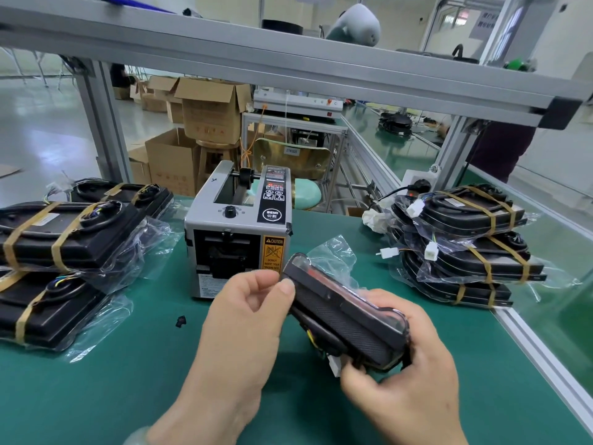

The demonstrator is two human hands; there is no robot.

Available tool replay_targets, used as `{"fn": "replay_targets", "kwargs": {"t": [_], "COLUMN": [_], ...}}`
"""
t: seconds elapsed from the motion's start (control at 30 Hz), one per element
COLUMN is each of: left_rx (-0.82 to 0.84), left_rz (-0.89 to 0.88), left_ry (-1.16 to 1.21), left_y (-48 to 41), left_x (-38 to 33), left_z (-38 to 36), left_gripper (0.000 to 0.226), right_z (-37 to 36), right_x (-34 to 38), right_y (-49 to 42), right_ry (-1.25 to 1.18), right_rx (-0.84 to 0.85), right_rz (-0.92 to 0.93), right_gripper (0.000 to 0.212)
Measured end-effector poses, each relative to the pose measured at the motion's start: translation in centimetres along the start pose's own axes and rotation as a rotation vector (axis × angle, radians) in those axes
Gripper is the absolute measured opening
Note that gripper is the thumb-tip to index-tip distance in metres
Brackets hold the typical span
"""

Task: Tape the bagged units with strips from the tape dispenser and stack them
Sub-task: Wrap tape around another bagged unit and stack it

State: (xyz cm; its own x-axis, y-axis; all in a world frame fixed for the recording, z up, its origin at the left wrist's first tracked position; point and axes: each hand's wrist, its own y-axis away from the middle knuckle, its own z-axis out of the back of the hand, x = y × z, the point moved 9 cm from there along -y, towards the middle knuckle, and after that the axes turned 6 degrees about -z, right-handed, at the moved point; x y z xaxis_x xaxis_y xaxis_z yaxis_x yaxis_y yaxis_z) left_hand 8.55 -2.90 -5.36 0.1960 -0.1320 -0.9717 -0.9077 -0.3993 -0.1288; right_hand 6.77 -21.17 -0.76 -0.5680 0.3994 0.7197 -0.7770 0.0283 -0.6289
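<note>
Head view: the left hand (244, 319) and right hand (401, 374) hold one bagged unit (346, 313) between them, in front of the dispenser (237, 226) and slightly to its right, raised off the green mat (112, 390). The right hand grips the unit's near end, with the fingers curled under it and the thumb over the top edge. The left hand pinches the far end, with the thumb tip on the black housing. The hands are apart, one at each end. The unit is tilted, its far end nearer the dispenser, and loose clear bag film stands up behind it. No tape band is visible on this unit.

A small black fragment (180, 321) lies on the mat in front of the dispenser, to the left.

Left of the dispenser is the left stack (67, 236) of bagged units bound with tan tape. Right of it is the right stack (471, 248), also taped, with white connectors hanging out.

Behind the dispenser, beyond the table edge, stand open cartons (205, 110).
</note>
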Motion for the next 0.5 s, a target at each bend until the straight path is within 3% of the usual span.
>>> {"fn": "replay_targets", "kwargs": {"t": [0.1,0.2,0.27,0.33,0.43,0.5], "left_rx": [0.045,0.384,0.636,0.763,0.711,0.673], "left_rz": [-0.398,-0.699,-0.708,-0.735,-0.745,-0.584], "left_ry": [-0.377,-0.683,-0.716,-0.704,-0.643,-0.515], "left_y": [0.6,0.8,0.4,0.2,-0.1,-0.6], "left_x": [-4.2,-7.0,-6.9,-6.5,-5.5,-3.7], "left_z": [0.0,-2.9,-4.3,-4.9,-4.0,-2.6], "left_gripper": [0.047,0.064,0.055,0.039,0.024,0.022], "right_z": [0.0,-0.3,-0.4,-0.5,0.3,0.9], "right_x": [0.0,0.1,-0.2,-0.1,-0.2,-0.5], "right_y": [-0.2,-0.3,-0.2,-0.2,-0.8,-1.5], "right_ry": [-0.02,-0.045,-0.057,-0.084,0.013,0.198], "right_rx": [0.039,0.128,0.182,0.233,0.27,0.342], "right_rz": [0.004,0.002,-0.024,-0.02,0.0,-0.013], "right_gripper": [0.059,0.063,0.071,0.083,0.106,0.108]}}
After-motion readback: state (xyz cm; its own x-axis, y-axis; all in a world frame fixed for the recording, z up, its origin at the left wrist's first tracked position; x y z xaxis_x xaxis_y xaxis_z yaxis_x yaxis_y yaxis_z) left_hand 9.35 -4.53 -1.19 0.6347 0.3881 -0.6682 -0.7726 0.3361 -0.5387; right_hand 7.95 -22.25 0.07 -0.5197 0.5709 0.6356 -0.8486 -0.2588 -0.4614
